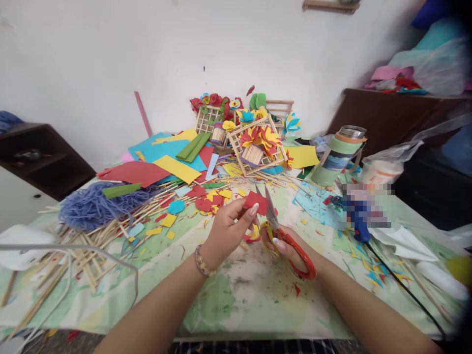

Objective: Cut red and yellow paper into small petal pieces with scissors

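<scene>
My left hand [229,227] pinches a small piece of red paper [255,202] between thumb and fingers above the middle of the table. In my right hand [285,248] is a pair of scissors [297,253] with orange-red handles, its blades parted and pointing up and away from me. The blades stand right beside the red paper's right edge; whether they touch it I cannot tell. Something yellow [272,236] shows at the scissors' handle near my right fingers. Small red and yellow paper pieces [208,201] lie scattered just beyond my left hand.
Coloured paper sheets [177,167], purple-blue yarn [106,204] and thin wooden sticks [88,260] cover the left side. Stick frames with paper flowers [258,142] stand at the back. On the right are a green flask [337,155] and a blue glue gun [359,221] with a black cord.
</scene>
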Demonstrator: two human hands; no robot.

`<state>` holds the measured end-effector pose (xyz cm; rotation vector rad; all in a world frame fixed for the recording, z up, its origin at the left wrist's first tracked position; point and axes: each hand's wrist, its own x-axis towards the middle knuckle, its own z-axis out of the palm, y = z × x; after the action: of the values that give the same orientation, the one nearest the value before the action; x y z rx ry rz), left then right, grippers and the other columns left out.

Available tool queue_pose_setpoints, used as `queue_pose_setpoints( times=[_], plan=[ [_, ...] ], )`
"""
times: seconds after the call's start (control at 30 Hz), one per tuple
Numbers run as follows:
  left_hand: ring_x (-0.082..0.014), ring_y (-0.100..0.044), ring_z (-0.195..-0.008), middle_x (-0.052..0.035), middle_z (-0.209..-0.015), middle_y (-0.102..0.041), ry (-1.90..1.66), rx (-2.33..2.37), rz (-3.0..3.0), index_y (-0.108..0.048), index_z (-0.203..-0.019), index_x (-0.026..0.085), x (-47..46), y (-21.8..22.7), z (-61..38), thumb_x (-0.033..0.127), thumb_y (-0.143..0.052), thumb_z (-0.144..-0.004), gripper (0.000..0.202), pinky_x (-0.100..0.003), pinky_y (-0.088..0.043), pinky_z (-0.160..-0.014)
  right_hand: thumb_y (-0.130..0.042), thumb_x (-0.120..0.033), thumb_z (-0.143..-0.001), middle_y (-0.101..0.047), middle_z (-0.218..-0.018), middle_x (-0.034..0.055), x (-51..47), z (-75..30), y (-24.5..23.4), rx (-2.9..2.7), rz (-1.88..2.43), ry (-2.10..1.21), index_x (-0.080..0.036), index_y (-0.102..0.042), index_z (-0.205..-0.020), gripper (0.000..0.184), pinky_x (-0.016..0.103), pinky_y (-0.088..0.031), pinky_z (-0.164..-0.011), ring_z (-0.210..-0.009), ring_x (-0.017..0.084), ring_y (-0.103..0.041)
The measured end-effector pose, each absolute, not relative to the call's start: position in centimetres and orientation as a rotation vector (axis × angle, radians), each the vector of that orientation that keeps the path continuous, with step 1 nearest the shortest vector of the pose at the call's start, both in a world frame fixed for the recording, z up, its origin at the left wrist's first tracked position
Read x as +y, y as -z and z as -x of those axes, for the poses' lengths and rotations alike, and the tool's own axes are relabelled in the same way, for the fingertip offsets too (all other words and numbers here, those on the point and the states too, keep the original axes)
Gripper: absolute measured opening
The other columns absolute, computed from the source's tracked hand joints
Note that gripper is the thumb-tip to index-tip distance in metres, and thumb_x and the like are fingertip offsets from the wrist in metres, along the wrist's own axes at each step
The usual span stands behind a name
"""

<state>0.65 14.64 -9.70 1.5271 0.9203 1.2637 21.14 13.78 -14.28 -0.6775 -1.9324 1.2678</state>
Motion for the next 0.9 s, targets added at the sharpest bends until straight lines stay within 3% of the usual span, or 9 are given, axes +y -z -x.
queue_pose_setpoints(
  times=[0.27, 0.47, 0.9],
  plan=[
    [-0.0133, -0.059, -0.056, -0.0021, -0.064, -0.066, -1.295, 0.894, -1.542, -0.061, -0.073, 0.019, 14.66, 9.68, -0.54, 0.065, -0.067, -0.09, 0.049, -0.026, -0.046, -0.057, -0.05, -0.073, -0.099, -0.047, -0.072, -0.0011, 13.87, -21.15, 14.5, -1.877, 0.67, -1.368, -0.021, -0.054, -0.089, 0.053, 0.029, -0.042, -0.061, -0.065, 0.017, -0.045],
    [-0.0127, -0.06, -0.058, -0.0015, -0.07, -0.067, -1.357, 0.905, -1.535, -0.062, -0.083, 0.019, 14.56, 9.85, -0.77, 0.064, -0.06, -0.095, 0.047, -0.026, -0.046, -0.057, -0.05, -0.072, -0.099, -0.046, -0.072, -0.0016, 13.97, -21.17, 14.28, -1.934, 0.717, -1.276, -0.02, -0.053, -0.083, 0.055, 0.028, -0.035, -0.059, -0.063, 0.015, -0.041],
    [-0.0132, -0.06, -0.06, -0.0009, -0.07, -0.065, -1.293, 0.922, -1.655, -0.058, -0.079, 0.02, 14.63, 10.16, -0.74, 0.061, -0.051, -0.101, 0.047, -0.027, -0.045, -0.06, -0.046, -0.078, -0.097, -0.05, -0.077, 0.0002, 13.78, -20.97, 14.07, -1.959, 0.71, -1.239, -0.02, -0.053, -0.091, 0.059, 0.028, -0.035, -0.059, -0.064, 0.015, -0.041]
  ],
)
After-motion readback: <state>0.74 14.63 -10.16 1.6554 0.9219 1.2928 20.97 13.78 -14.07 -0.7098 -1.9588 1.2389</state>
